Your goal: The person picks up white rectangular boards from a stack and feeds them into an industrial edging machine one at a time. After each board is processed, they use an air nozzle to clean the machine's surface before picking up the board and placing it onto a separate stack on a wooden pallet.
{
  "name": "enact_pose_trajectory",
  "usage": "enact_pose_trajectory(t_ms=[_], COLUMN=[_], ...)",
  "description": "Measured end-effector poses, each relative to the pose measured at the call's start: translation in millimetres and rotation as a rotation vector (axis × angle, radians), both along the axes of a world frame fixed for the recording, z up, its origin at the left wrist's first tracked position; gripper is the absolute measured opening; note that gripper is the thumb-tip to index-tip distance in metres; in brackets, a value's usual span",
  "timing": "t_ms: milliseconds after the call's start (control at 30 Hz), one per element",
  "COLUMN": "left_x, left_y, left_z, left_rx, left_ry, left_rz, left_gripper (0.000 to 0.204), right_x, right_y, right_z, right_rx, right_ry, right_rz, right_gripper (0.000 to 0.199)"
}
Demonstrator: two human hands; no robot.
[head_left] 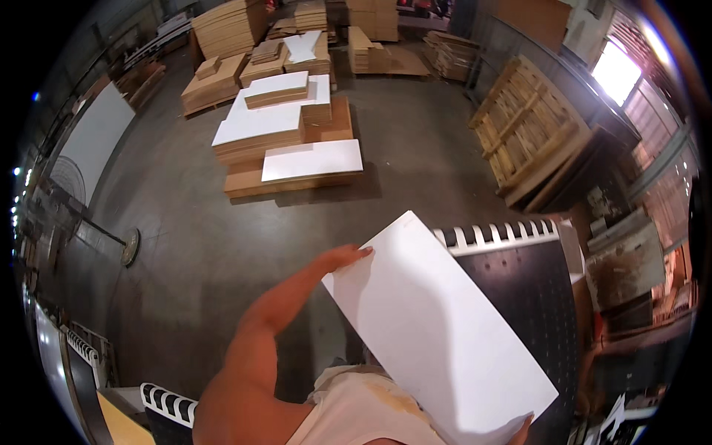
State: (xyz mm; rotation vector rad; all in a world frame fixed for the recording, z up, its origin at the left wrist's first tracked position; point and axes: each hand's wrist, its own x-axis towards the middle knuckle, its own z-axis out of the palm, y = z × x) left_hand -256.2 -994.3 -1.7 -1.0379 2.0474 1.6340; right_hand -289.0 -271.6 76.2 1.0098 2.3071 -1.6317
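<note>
A long white rectangular panel (445,334) lies slantwise in front of my body, held by both hands. My left hand (347,257) is closed on its far left edge, thumb on the upper face and the other fingers mostly hidden beneath. At the near right corner, my right hand (523,429) grips the panel's end; only a small part of it shows. The panel partly covers a dark machine table (526,297) dotted with small holes. I cannot tell whether the panel rests on that table or is raised above it.
White curved strips (504,236) line the table's far edge. Ahead on the floor, a low pallet carries stacked white panels (256,119) and a separate white panel (313,160). Wooden pallets (523,122) lean at right. A pedestal fan (70,182) stands left, its round base (131,247) on the floor.
</note>
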Motion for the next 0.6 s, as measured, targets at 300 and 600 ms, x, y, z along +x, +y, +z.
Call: enact_pose_trajectory(t_ms=[300, 600], left_x=[70, 134], left_y=[-171, -387], left_z=[-39, -52], left_rx=[0.136, 0.21], left_ry=[0.04, 0.06], left_rz=[0.464, 0.877], left_gripper=[0.085, 0.076], right_x=[-155, -313], right_y=[-255, -592], right_z=[72, 17], right_rx=[0.287, 0.024], right_ry=[-0.008, 0.079], right_rz=[0.207, 0.501], right_gripper=[0.087, 0.074])
